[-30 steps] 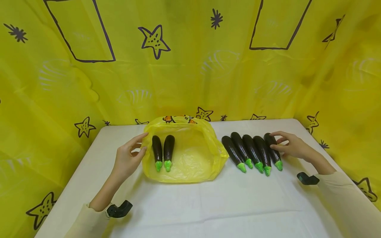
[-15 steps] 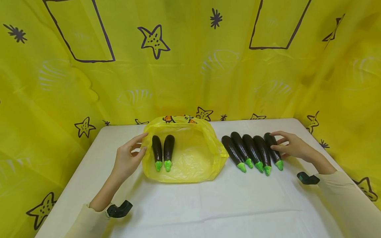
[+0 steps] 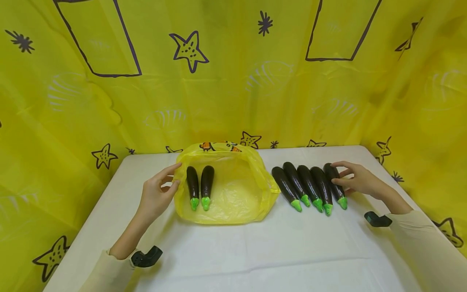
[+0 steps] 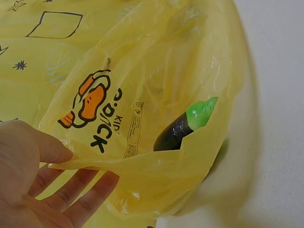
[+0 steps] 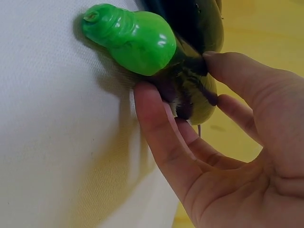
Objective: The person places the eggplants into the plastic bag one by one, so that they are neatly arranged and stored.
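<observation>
My left hand point(image 3: 156, 197) pinches the left rim of a yellow plastic bag point(image 3: 263, 178), which lies with its mouth spread open on the table. Two dark eggplants point(image 3: 207, 183) with green stem ends rest side by side in the bag's left part. One green stem end point(image 4: 200, 113) shows past the bag's edge in the left wrist view. Over at the right, my right hand point(image 3: 359, 179) holds the rightmost eggplant point(image 3: 337, 190) of a slanted row, thumb and fingers around its body. In the right wrist view its green stem end point(image 5: 137, 42) points away from the fingers.
Several more eggplants point(image 3: 310, 182) lie close together between the bag and my right hand. A white cloth covers the table point(image 3: 255, 251). Yellow curtains point(image 3: 226, 93) with starfish drawings enclose its back and sides. Each wrist carries a black camera mount point(image 3: 146, 256).
</observation>
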`<state>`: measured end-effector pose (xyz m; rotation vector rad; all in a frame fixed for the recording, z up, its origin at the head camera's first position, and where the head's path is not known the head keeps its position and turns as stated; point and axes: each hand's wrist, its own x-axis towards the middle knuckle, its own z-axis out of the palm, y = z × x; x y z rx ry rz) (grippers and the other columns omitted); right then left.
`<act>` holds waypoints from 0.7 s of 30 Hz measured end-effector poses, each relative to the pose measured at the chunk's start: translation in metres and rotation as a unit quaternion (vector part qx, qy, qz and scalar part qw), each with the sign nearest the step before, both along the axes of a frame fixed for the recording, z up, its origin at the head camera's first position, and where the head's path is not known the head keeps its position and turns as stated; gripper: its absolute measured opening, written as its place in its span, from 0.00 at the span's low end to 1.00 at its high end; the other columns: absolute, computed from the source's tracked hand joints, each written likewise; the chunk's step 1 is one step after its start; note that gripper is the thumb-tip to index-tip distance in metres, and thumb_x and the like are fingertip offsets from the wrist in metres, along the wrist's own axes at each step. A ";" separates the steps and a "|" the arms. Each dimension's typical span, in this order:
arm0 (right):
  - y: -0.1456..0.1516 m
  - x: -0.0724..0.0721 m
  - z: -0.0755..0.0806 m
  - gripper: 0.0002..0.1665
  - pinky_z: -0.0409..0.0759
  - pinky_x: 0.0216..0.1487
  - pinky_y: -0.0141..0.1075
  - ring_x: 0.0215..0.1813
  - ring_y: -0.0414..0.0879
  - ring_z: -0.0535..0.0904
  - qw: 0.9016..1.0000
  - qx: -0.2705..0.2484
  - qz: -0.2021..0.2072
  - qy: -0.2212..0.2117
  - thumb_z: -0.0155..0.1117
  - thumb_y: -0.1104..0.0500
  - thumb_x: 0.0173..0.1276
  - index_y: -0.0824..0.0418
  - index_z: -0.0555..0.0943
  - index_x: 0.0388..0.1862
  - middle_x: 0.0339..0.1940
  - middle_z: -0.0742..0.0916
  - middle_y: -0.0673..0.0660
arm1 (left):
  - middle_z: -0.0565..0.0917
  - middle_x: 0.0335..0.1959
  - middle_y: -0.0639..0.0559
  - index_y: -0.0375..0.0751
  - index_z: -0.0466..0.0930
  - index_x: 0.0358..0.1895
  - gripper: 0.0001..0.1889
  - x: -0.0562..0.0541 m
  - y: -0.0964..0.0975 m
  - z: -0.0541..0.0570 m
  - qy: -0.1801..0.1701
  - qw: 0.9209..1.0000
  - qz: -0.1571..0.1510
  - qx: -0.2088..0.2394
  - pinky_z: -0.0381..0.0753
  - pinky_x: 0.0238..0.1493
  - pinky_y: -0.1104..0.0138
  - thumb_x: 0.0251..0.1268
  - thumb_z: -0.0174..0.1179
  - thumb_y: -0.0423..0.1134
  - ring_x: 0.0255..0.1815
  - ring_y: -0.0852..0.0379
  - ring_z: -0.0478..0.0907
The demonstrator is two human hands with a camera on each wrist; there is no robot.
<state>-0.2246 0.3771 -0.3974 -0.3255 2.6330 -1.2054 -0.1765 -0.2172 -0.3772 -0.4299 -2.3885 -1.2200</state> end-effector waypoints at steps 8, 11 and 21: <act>-0.002 0.000 0.002 0.40 0.89 0.37 0.43 0.37 0.54 0.86 1.000 0.010 0.001 0.000 0.68 0.58 0.74 0.68 0.61 0.77 0.62 0.73 0.86 | 0.85 0.56 0.39 0.38 0.80 0.66 0.26 0.000 -0.001 0.001 0.003 1.000 -0.001 0.001 0.82 0.38 0.79 0.65 0.63 0.21 0.45 0.43 0.86; -0.002 0.000 0.003 0.40 0.89 0.37 0.43 0.36 0.53 0.86 1.000 0.013 0.004 -0.001 0.68 0.58 0.74 0.69 0.61 0.77 0.62 0.73 0.86 | 0.85 0.57 0.39 0.38 0.80 0.66 0.26 0.000 -0.001 0.001 0.002 1.000 -0.004 0.002 0.83 0.38 0.77 0.65 0.63 0.21 0.45 0.43 0.86; -0.002 -0.001 0.006 0.39 0.89 0.36 0.44 0.38 0.55 0.87 1.000 0.013 0.014 0.001 0.68 0.60 0.73 0.70 0.62 0.76 0.62 0.72 0.87 | 0.85 0.57 0.39 0.38 0.80 0.66 0.26 -0.002 0.000 0.003 0.010 1.000 -0.012 0.005 0.83 0.37 0.78 0.64 0.64 0.21 0.45 0.43 0.86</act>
